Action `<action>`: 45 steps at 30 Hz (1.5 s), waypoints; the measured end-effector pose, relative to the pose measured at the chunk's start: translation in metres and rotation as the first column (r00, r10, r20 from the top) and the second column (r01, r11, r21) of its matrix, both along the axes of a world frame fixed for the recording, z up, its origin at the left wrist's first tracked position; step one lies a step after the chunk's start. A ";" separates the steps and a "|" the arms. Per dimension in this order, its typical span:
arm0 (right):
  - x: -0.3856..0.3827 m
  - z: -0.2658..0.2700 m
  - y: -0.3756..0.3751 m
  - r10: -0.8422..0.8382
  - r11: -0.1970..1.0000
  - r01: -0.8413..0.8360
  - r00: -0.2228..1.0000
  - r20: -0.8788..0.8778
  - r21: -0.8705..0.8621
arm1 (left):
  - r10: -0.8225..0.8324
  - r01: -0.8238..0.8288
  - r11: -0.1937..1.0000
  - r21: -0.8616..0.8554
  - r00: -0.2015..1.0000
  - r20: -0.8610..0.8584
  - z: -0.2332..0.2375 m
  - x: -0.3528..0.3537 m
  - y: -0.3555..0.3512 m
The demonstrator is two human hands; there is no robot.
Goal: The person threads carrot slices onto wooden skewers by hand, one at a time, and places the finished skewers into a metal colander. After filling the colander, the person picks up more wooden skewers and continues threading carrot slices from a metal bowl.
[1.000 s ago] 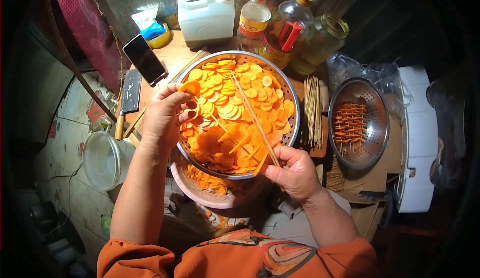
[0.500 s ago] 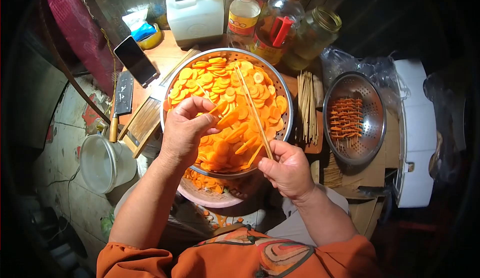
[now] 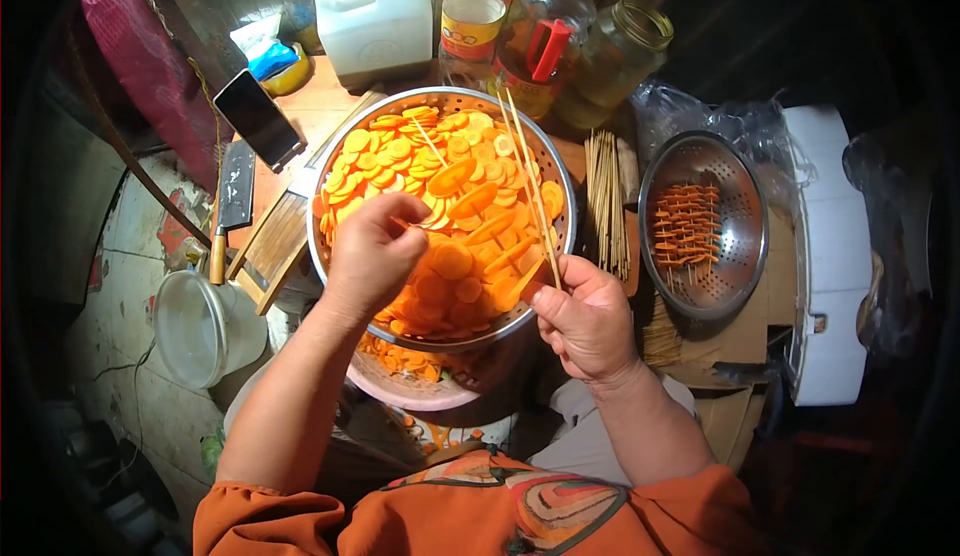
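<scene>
A steel colander [image 3: 566, 171] full of orange carrot slices [image 3: 380, 156] stands before me. Over its right rim, my right hand [image 3: 585, 318] grips wooden skewers [image 3: 530, 176]. One skewer slants up to the left from that hand, with several carrot slices [image 3: 487, 228] spaced along it and its tip bare; two others point upward with no slices. My left hand [image 3: 380, 256] is over the left part of the colander, left of the threaded slices, with thumb and fingers pinched together. A bit of orange shows at its fingertips, too small to make out.
Loose skewers [image 3: 606, 201] lie right of the colander, beside an oval strainer [image 3: 745, 226] holding filled skewers. Bottles [image 3: 472, 26] and a white jug [image 3: 372, 31] stand behind. At left are a phone [image 3: 258, 119], a cleaver [image 3: 236, 186], a wooden slicer [image 3: 272, 246] and a bucket [image 3: 195, 328].
My left hand has come away from the skewer tip and moved down. The skewer's slices and tip now show clearly. My right hand is slightly farther right and higher, and the view has shifted.
</scene>
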State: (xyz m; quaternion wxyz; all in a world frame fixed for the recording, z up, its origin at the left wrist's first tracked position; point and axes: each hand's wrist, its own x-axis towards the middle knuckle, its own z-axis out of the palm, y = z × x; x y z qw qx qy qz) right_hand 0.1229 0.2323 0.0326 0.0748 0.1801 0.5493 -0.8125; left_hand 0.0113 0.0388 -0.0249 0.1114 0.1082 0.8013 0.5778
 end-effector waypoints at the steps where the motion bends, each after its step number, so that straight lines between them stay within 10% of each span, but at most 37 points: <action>1: 0.001 -0.001 0.000 -0.003 1.000 0.003 1.000 0.001 0.001 | -0.001 -0.001 0.993 -0.115 1.000 -0.018 -0.010 0.005 0.006; 4: 0.003 -0.006 0.001 0.035 0.999 -0.035 0.999 0.007 0.003 | -0.274 0.095 0.787 -0.610 0.939 -0.208 -0.013 0.020 0.016; 9: 0.004 -0.002 0.004 0.044 0.999 -0.044 0.999 0.002 0.004 | -0.336 0.098 0.759 -0.644 0.906 -0.259 -0.020 0.021 0.024; 13: 0.007 0.000 0.003 0.076 0.997 -0.076 0.997 0.001 0.029 | -0.201 0.112 0.898 -0.427 0.964 -0.171 -0.050 0.007 0.013; 15: 0.009 0.003 0.007 0.127 0.992 -0.128 0.992 0.023 0.012 | -0.056 0.096 0.991 -0.094 0.930 0.364 0.009 -0.002 0.012; 19: 0.009 0.006 0.001 0.220 0.975 -0.220 0.975 0.028 0.007 | 0.092 -0.426 0.781 0.457 0.802 0.590 0.017 -0.028 -0.022; 28: 0.006 0.000 -0.008 0.250 0.967 -0.253 0.965 0.075 0.031 | 0.149 -0.558 0.647 0.520 0.761 0.632 0.028 -0.031 -0.040; 39: 0.006 -0.005 -0.012 0.236 0.971 -0.238 0.970 0.049 0.033 | 0.333 -0.426 0.767 0.480 0.903 0.271 0.013 -0.026 -0.036; 45: 0.004 -0.005 -0.012 0.228 0.968 -0.234 0.971 0.075 0.088 | 0.215 -0.404 0.753 0.519 0.897 0.387 0.019 -0.007 -0.012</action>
